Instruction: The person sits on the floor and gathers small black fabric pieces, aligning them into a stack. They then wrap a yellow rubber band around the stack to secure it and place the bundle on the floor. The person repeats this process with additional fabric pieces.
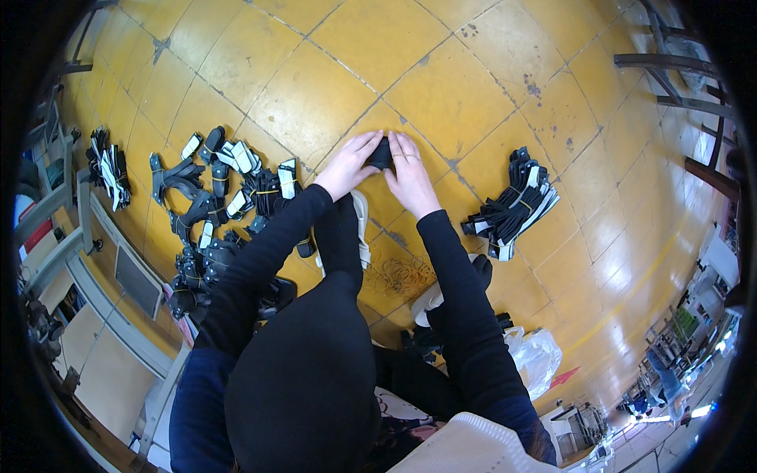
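Observation:
My left hand (348,165) and my right hand (410,175) meet on the yellow tiled floor (378,47), both closed around a small bundle of black straps (382,153). Only the top of that bundle shows between my fingers. My black sleeves run down from the hands to the lower edge. A loose heap of tan rubber bands (400,275) lies on the tile between my forearms, close to my white shoes (362,225).
A spread of banded black-and-white strap bundles (229,185) lies to my left. A stacked pile of bundles (514,206) sits to my right. A white plastic bag (538,356) is at lower right. Grey shelving (118,276) runs along the left; metal frames (670,79) stand upper right.

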A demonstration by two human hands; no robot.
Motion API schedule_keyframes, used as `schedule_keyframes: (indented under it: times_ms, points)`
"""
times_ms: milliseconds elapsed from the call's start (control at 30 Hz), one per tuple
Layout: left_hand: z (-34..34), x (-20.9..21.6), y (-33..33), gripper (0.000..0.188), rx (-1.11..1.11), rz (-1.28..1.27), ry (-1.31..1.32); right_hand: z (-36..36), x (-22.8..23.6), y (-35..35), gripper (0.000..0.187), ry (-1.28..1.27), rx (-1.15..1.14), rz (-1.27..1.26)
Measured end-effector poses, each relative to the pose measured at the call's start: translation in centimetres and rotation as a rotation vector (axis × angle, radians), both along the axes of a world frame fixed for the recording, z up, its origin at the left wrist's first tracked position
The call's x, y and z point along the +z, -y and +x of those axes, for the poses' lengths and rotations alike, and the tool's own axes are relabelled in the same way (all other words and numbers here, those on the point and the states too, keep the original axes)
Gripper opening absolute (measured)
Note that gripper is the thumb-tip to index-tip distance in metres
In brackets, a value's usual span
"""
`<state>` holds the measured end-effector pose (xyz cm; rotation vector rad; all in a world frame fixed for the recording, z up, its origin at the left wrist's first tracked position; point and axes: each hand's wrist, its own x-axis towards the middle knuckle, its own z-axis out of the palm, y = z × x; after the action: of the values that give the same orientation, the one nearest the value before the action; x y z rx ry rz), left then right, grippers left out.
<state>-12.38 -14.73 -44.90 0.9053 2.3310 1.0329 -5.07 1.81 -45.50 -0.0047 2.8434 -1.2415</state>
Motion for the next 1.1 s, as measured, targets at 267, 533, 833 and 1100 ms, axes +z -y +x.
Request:
schedule_keyframes:
  times_ms: [267,533,833,1100]
  points:
    - [2.3,-0.1,-0.7,0.082,0.22,0.037,0.173,-0.2,0.4,0.0,0.068,0.004,0.005,0.003]
    - [5.0,0.4,-1.5,0.101,0.571,0.589,0.852,-0.8,1.0,-0.2,0.067,0.029,0.008,-0.034]
    - [3.5,0.8,-1.4,0.084,0.286,0.216,0.374,-1.0,0.4,-0.7,0.067,0.04,0.04,-0.113]
    - [0.4,1.0,-0.6,0.07,0.006,-0.068,-0.04,-0.8,0.0,-0.9,0.068,0.036,0.032,-0.119]
